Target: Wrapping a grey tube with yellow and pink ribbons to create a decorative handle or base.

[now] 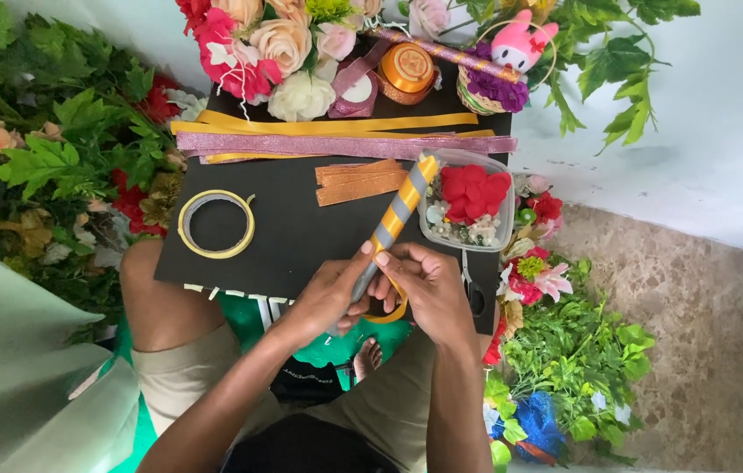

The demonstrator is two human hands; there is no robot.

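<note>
My left hand (326, 296) and my right hand (424, 282) both grip the lower end of a grey stick (393, 217) wound in a spiral with orange ribbon. The stick points up and to the right over a black board (293, 219) that rests on my knees. My right thumb presses on the wrapped part. An orange ribbon loop (392, 313) curls under my right hand. Lying flat on the board to the left is a yellow tape ring (216, 224).
A clear plastic box (468, 201) with red petals and beads sits at the board's right. Glitter strips in gold, pink and copper (345, 140), an orange ribbon roll (406, 67) and artificial flowers (275, 44) lie at the far edge. Green leaves surround both sides.
</note>
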